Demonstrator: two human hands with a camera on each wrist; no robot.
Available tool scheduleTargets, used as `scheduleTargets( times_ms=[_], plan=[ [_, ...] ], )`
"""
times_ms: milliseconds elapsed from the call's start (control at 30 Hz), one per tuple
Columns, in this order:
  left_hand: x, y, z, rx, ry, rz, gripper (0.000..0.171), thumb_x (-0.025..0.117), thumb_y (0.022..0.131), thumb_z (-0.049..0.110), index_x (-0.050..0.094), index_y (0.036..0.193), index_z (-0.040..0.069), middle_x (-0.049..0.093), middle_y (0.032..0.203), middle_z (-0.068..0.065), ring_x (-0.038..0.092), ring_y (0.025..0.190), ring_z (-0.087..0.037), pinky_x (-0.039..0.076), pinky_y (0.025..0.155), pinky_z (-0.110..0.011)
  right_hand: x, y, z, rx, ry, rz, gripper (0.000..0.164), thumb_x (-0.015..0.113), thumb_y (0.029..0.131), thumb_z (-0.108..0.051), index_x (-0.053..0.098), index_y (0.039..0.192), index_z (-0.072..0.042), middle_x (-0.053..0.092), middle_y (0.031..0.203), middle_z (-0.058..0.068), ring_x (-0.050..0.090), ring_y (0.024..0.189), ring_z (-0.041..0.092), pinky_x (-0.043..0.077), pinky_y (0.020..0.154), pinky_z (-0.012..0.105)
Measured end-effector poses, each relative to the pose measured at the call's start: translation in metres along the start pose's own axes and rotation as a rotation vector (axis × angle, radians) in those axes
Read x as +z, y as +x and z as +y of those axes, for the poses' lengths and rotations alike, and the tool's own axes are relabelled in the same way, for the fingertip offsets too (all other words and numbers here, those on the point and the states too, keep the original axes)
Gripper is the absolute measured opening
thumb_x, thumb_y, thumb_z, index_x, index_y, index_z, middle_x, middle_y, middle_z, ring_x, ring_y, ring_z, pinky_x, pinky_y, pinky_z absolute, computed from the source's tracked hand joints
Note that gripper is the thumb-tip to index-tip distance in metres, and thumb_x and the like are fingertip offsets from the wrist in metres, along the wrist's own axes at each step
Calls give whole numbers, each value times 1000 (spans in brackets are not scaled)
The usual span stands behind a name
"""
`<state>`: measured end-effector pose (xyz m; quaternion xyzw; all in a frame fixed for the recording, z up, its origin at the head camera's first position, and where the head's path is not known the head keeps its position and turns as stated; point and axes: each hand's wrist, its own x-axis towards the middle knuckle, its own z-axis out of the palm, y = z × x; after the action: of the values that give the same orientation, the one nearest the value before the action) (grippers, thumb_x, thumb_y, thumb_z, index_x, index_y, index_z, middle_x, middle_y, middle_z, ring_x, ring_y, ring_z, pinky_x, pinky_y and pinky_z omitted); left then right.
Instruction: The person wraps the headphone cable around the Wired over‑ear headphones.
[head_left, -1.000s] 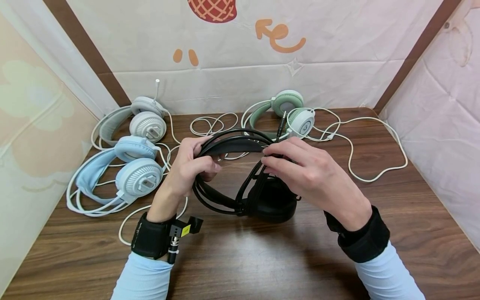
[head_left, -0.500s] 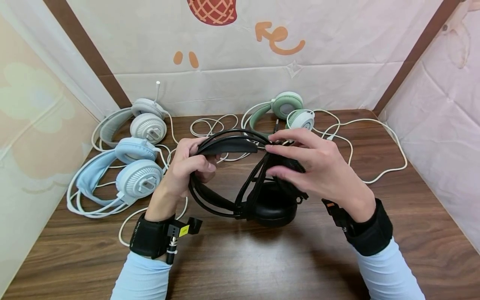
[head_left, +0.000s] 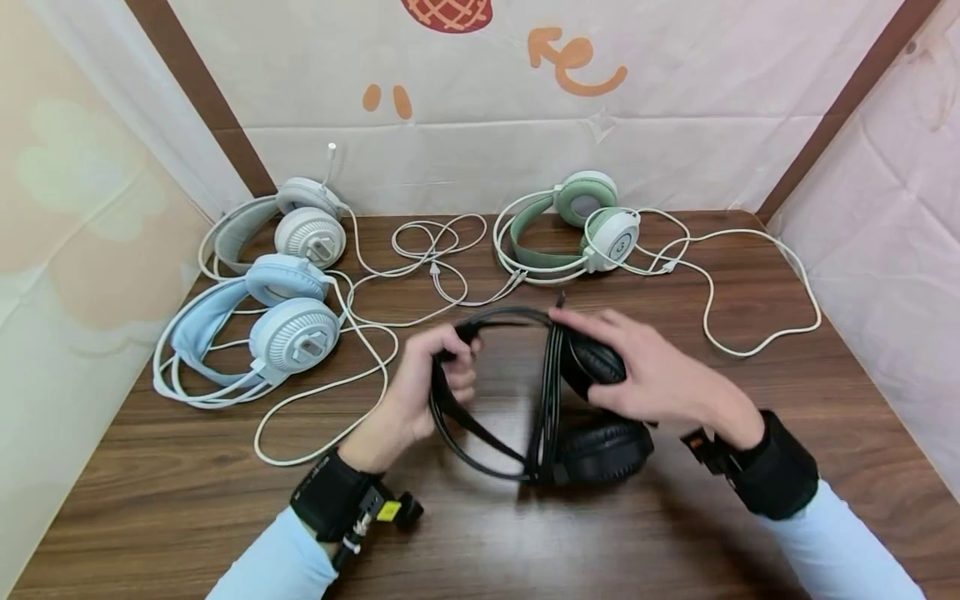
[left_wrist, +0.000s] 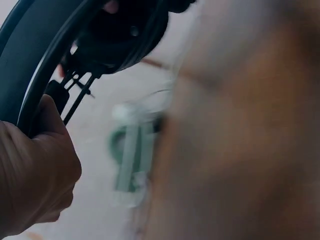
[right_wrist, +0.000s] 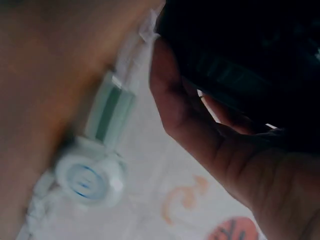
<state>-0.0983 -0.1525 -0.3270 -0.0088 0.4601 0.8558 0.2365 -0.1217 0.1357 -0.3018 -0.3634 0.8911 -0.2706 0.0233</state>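
Black headphones (head_left: 603,454) are held over the middle of the table, ear cups to the right. Several strands of their black cable (head_left: 549,400) run from one end of the headband to the other, beside the cups. My left hand (head_left: 420,375) grips the headband at its left bend; the left wrist view shows the thumb along the band (left_wrist: 42,65). My right hand (head_left: 645,367) holds the upper ear cup (head_left: 592,360), fingers over its top and thumb below. In the right wrist view that cup is a dark shape (right_wrist: 240,55) in the hand.
Grey-white headphones (head_left: 311,237) with a raised microphone stand at the back left, light blue ones (head_left: 294,335) in front of them. Green-and-white headphones (head_left: 611,237) stand at the back. Loose white cables (head_left: 780,333) lie across the wooden table (head_left: 787,400). Fabric walls (head_left: 480,167) enclose it.
The black headphones have come lower and to the right with both hands. My right hand has shifted from the cable and headband end onto the upper ear cup.
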Motion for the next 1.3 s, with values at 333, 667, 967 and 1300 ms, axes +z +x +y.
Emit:
scheduleTargets(
  times_ms=[333,667,967,1300],
  plan=[
    [-3,-1,-17,-50,700,144,43,58,96,41,60,129,14,69,96,-2,68,90,-15,55,85,-31,11,-29,16,191,7,-22,87,70,78,-12,40,155,-42,64,125,0,58,102,15,47,89,37],
    [-30,-64,13,419,1508,459,59,68,94,40,52,149,27,55,149,-8,52,138,-32,40,110,-57,-6,-17,64,416,-63,-31,70,65,88,-23,45,155,-29,62,136,20,58,109,31,47,94,48],
    [-41,-97,3,560,1472,552,51,73,92,29,60,142,26,65,138,-4,60,130,-29,46,103,-51,-43,25,79,436,149,-271,83,58,99,-55,21,164,-19,54,149,19,60,124,32,54,95,48],
    [-47,-129,-5,604,1455,643,49,77,89,20,65,136,25,69,132,0,65,122,-26,42,96,-21,-57,98,137,184,-270,-63,110,90,76,-20,21,162,-15,14,159,38,16,147,59,19,114,76]
  ],
)
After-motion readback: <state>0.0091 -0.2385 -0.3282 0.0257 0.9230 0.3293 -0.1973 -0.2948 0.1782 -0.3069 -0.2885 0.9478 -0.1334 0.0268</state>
